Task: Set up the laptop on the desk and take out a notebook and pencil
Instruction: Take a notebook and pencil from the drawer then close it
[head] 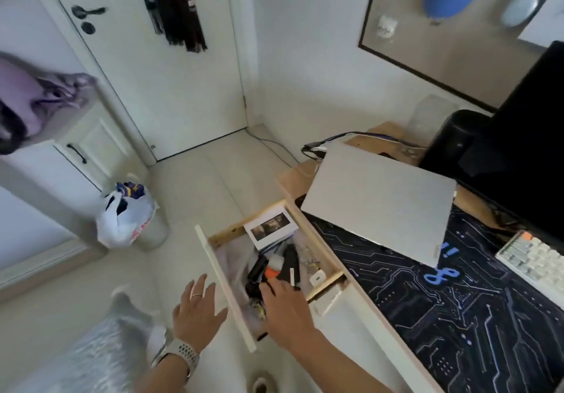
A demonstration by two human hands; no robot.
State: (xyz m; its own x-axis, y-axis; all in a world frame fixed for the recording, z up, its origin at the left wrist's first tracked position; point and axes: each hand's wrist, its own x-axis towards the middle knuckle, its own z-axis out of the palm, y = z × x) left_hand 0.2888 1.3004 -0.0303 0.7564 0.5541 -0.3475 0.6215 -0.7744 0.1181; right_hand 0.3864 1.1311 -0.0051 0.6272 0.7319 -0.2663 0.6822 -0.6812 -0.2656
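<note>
Closed laptop [378, 206] flat on the worktop [293, 179] beside the open drawer [225, 286], right hand [287, 307] reaching in, grip unclear, left hand [198, 313] spread open and empty outside

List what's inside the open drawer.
The drawer holds a white booklet, black gadgets, an orange-tipped item and a white adapter. The right hand covers the near part; no pencil is discernible.
</note>
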